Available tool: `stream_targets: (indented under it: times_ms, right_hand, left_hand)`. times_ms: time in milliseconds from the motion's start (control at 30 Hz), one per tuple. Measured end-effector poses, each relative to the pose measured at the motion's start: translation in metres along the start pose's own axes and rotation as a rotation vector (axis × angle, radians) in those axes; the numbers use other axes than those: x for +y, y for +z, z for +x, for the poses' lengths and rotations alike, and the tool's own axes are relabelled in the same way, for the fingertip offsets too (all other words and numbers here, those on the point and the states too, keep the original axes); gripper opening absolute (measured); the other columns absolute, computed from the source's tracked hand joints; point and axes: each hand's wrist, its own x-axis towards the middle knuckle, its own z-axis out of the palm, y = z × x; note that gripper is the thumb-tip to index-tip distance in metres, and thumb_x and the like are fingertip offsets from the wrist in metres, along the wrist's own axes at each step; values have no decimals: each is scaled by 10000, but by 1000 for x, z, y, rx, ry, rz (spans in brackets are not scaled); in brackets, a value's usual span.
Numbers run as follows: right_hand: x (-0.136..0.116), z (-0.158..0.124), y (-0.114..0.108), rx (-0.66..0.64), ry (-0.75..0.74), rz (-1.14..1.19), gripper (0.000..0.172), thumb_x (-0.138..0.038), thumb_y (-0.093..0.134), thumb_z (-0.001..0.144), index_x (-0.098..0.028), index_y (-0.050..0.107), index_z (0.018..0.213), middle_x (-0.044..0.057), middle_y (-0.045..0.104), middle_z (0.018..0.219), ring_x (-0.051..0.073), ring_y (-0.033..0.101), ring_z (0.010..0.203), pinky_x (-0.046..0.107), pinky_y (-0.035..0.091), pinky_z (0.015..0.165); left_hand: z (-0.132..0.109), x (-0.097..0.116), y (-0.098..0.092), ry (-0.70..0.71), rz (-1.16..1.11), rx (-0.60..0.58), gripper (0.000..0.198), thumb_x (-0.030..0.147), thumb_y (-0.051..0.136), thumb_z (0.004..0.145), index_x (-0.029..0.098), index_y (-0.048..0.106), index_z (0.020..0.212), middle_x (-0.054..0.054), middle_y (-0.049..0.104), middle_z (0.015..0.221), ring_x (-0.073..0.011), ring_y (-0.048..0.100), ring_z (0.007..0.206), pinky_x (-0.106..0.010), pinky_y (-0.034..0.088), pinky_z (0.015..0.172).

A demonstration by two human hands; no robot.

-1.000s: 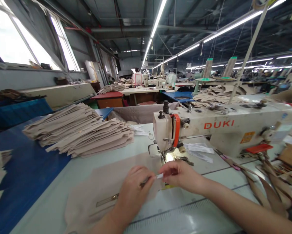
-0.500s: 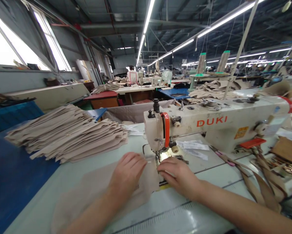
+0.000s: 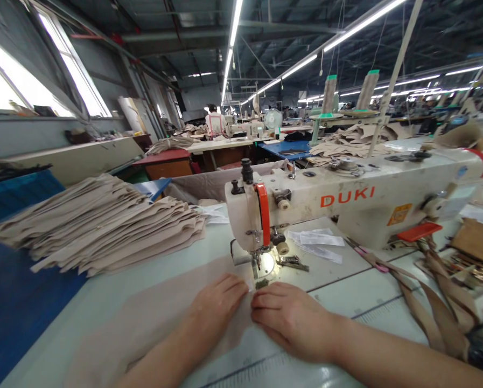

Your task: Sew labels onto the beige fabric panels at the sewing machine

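Two hands, one fabric piece, one sewing machine. Left hand (image 3: 217, 302) flat and palm down, fingers stretched out and close together, pressed on the beige fabric piece (image 3: 152, 318), nothing gripped. Right hand (image 3: 292, 318) likewise flat and palm down, fingers straight and pointing left, fingertips at the right edge of the same piece and almost meeting those of the left hand; no grip there either. Both forearms in from the lower edge, angled toward each other. Fabric piece spread on the pale bench (image 3: 346, 285), its far corner just before the presser foot (image 3: 259, 264) of the white sewing machine (image 3: 346, 205) lettered DUKI. One tall stack of beige cut pieces (image 3: 99, 226) to the left on the bench, well apart from the hands. Two thread cones (image 3: 329, 94) with green tops behind the machine. A few white paper slips (image 3: 317, 240) beside the machine's base. At the right, a bundle of beige strips (image 3: 435, 302), too tangled to count.
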Motion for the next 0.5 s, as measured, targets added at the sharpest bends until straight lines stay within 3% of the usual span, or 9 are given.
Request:
stream_targets:
  times_ms: [200, 500]
  right_hand:
    - [-1, 0, 0, -8, 9, -3, 207, -151, 486, 951, -129, 689, 992, 103, 705, 1013, 203, 626, 988, 325, 480, 938]
    - [-1, 0, -2, -39, 25, 4, 195, -153, 498, 948, -134, 684, 1005, 100, 701, 1029, 205, 617, 1003, 315, 466, 955]
  left_hand:
    - [2, -3, 3, 22, 11, -83, 293, 27, 381, 917, 180, 629, 946, -32, 701, 900, -172, 660, 854, -306, 578, 812]
    - [3, -1, 4, 67, 63, 16, 313, 10, 356, 918, 160, 625, 975, -46, 712, 907, -176, 673, 844, -294, 584, 811]
